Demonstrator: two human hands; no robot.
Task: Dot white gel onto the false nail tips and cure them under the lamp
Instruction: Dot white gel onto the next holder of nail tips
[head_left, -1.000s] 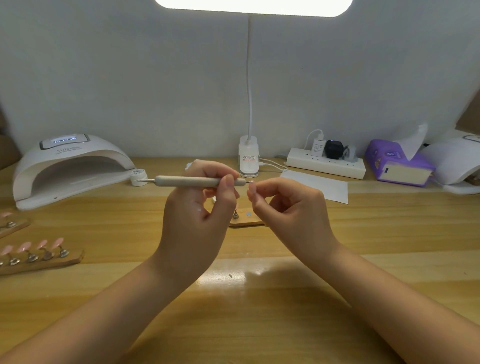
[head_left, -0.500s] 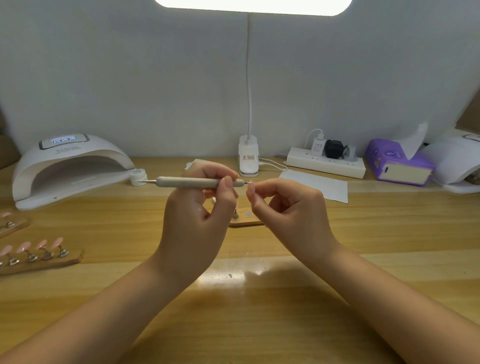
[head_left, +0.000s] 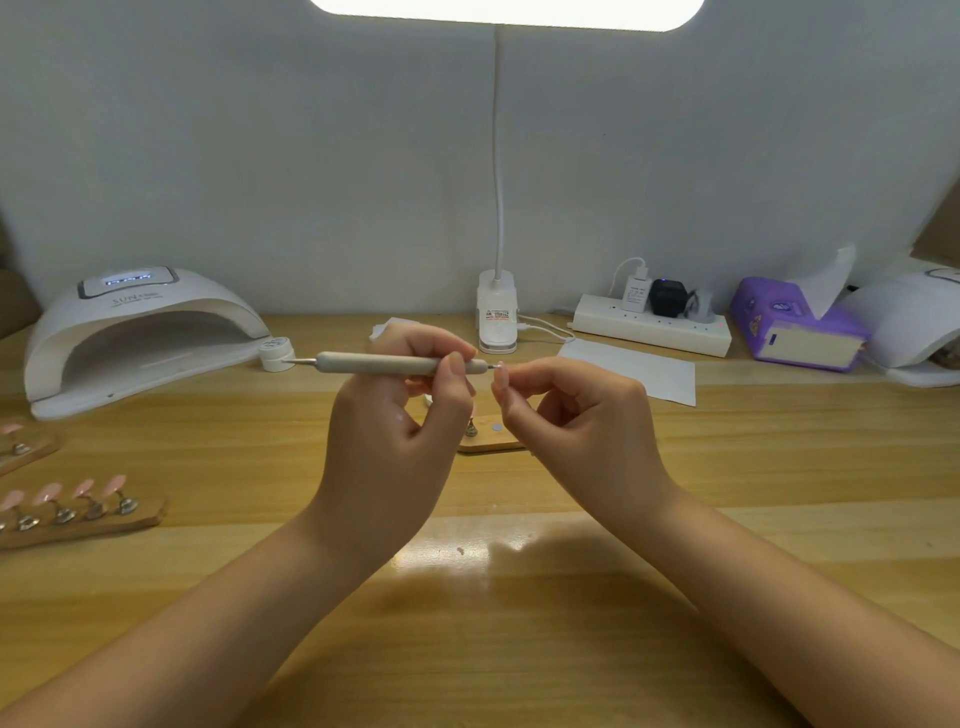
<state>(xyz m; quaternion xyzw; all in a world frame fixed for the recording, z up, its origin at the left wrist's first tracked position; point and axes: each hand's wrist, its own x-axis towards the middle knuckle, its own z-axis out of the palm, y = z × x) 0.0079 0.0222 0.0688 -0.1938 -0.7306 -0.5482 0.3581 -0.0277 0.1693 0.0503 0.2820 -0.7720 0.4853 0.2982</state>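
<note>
My left hand grips a grey dotting pen held level above the table, its metal tip pointing right. My right hand pinches a small false nail tip between thumb and fingers, and the pen's tip touches it. Behind my hands lies a wooden nail stand, mostly hidden. A small white gel pot sits by the white curing lamp at the back left. A wooden stand with several pink nail tips lies at the left.
Another wooden stand with a pink tip pokes in at the left edge. At the back stand a clip desk lamp, a power strip, a white paper sheet, a purple tissue pack and a second white lamp.
</note>
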